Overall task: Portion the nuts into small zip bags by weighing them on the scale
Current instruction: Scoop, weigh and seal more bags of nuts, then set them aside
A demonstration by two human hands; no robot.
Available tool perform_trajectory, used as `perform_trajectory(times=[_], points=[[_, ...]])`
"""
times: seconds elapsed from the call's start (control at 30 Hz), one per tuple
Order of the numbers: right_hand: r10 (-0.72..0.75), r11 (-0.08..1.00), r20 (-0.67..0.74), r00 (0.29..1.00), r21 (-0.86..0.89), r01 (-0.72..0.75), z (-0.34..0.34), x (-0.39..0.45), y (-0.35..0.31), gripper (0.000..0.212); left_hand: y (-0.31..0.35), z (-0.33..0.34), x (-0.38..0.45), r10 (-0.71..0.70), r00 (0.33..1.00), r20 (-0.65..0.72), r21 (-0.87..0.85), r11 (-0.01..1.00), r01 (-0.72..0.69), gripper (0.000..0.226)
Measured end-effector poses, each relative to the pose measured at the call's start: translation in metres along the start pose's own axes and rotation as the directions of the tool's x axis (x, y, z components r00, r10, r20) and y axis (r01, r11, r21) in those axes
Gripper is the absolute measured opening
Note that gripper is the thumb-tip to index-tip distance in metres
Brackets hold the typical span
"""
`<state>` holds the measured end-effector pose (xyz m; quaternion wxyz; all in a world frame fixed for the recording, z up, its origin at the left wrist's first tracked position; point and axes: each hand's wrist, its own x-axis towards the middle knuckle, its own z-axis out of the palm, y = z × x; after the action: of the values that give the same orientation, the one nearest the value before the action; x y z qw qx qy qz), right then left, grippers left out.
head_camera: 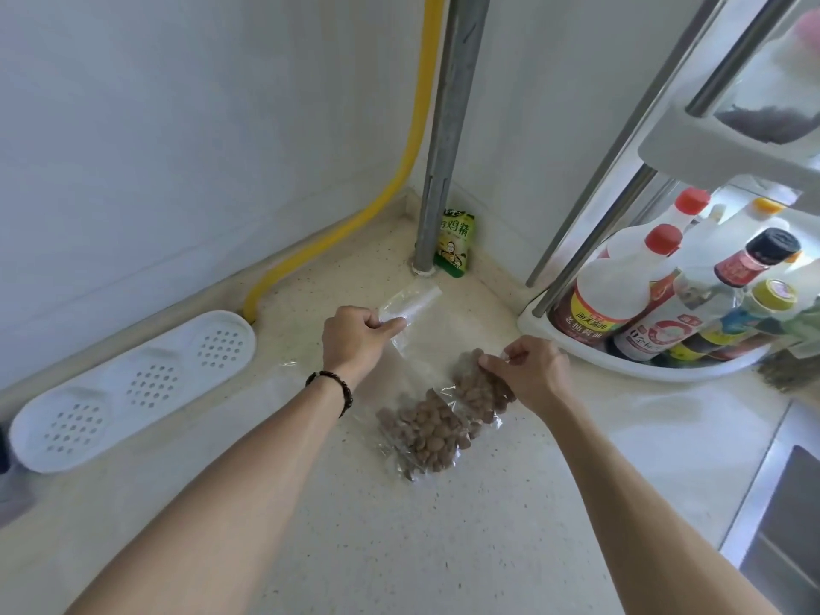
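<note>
A clear plastic bag of brown nuts point(426, 437) lies on the speckled countertop point(399, 548). My right hand point(528, 370) pinches the upper right edge of that bag, where more nuts bunch up. My left hand point(355, 335) pinches a small empty clear zip bag point(410, 306) and holds it just above the counter, behind the nut bag. A dark bead bracelet sits on my left wrist. No scale shows in the head view.
A white perforated tray point(133, 388) lies at the left by the wall. A yellow hose point(399, 170) and a grey pipe point(443, 139) run down the corner, with a green seasoning packet point(455, 244) behind. A rack of sauce bottles point(665, 304) stands right; a steel sink edge point(781, 526) is at lower right.
</note>
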<state>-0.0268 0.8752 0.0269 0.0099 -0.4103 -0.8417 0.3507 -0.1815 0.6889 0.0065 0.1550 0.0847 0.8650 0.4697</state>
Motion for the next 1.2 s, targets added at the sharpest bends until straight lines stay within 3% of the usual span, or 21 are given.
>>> perform_trajectory(times=[0.27,0.37,0.5,0.67,0.77,0.97,1.1,1.2], points=[[-0.137,0.99,-0.05,0.989,0.033,0.139,0.02,-0.016,-0.037,0.05,-0.01,-0.05,-0.027,0.021,0.999,-0.041,0.128,0.992,-0.016,0.057],[-0.247,0.965,0.023,0.969,0.097,0.244,0.048,-0.042,-0.077,0.046,-0.029,-0.088,-0.051,0.032,0.998,-0.063,0.195,0.981,-0.02,0.046],[-0.35,0.933,0.178,0.92,0.155,0.325,0.1,-0.082,-0.118,0.038,-0.076,-0.141,-0.084,0.075,0.996,-0.055,0.42,0.906,-0.045,0.027],[-0.383,0.912,0.335,0.861,-0.014,0.41,0.159,-0.114,-0.136,0.052,-0.119,-0.182,-0.108,-0.047,0.997,0.061,0.649,0.761,-0.004,0.063],[-0.382,0.877,0.361,0.851,-0.149,0.457,0.174,-0.122,-0.137,0.065,-0.132,-0.183,-0.113,-0.107,0.993,0.051,0.724,0.689,0.037,0.083],[-0.383,0.836,0.36,0.851,-0.257,0.485,0.185,-0.127,-0.135,0.062,-0.137,-0.178,-0.115,0.055,0.998,-0.011,0.819,0.574,-0.022,0.082],[-0.409,0.843,0.305,0.86,-0.233,0.484,0.19,-0.13,-0.131,0.045,-0.138,-0.176,-0.118,0.094,0.995,-0.026,0.8,0.598,-0.035,0.079],[-0.415,0.889,0.256,0.873,-0.088,0.448,0.187,-0.133,-0.132,0.037,-0.137,-0.176,-0.121,0.106,0.993,-0.048,0.763,0.646,-0.033,0.071]])
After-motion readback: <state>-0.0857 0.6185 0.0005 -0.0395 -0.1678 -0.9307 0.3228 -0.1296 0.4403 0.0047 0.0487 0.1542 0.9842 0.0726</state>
